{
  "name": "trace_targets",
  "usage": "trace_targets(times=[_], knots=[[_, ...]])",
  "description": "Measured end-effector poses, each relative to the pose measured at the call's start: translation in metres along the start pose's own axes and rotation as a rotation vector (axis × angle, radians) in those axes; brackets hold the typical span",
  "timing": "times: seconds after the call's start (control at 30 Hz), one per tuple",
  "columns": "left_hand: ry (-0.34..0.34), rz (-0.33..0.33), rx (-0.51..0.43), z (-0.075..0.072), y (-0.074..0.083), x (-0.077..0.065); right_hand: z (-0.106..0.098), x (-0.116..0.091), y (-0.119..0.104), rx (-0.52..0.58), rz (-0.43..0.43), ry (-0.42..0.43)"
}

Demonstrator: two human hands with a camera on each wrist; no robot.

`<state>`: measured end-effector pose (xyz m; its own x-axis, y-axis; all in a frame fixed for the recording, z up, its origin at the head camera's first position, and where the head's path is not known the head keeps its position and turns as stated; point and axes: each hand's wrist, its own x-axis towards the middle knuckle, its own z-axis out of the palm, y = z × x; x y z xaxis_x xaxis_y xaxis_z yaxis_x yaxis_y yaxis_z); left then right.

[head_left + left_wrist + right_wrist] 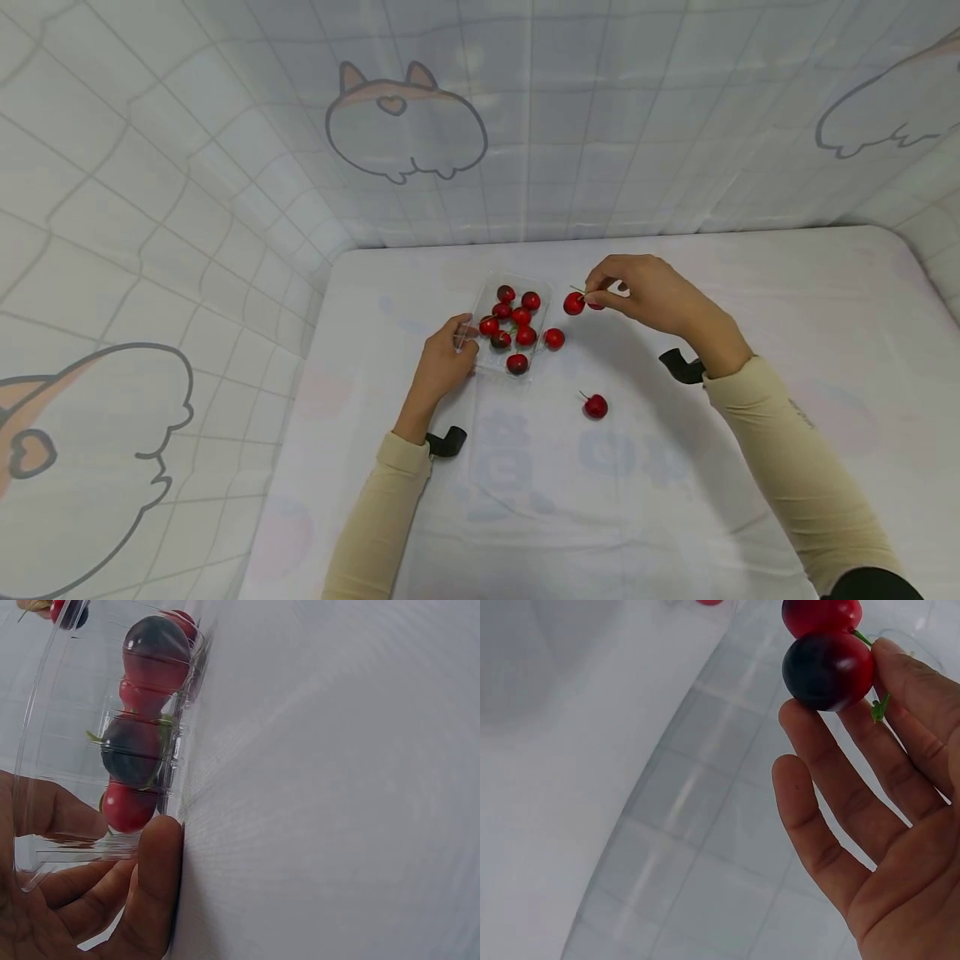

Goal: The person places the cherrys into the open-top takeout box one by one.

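Note:
A clear plastic box point(489, 365) with several red cherries point(521, 316) inside stands on the white-covered table. My left hand point(442, 358) grips its left side; the left wrist view shows fingers point(160, 855) around one end of the transparent wall. To the right of the box, above the table, my right hand point(651, 293) pinches two cherries point(573, 303) by their green stems, one partly behind the fingers in the head view. In the right wrist view, the nearer held cherry point(827, 671) is dark on one side, and the other fingers are spread.
One loose cherry point(554, 338) lies right at the box's right edge. Nearer to me, another cherry point(596, 407) with a stem lies on the tablecloth point(525, 500). Grid-patterned curtains point(585, 125) with cartoon animals hang behind the table and along its left.

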<state>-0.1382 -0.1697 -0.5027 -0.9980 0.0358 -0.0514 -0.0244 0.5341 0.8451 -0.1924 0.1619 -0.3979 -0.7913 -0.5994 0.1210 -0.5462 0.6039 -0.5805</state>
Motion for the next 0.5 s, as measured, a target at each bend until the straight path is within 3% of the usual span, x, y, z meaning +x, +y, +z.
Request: trace_targets(times=[0.5], knots=[[-0.007,0.001,-0.006,0.0,0.002,-0.001,0.033,0.022,-0.02,-0.026,-0.097,-0.003]])
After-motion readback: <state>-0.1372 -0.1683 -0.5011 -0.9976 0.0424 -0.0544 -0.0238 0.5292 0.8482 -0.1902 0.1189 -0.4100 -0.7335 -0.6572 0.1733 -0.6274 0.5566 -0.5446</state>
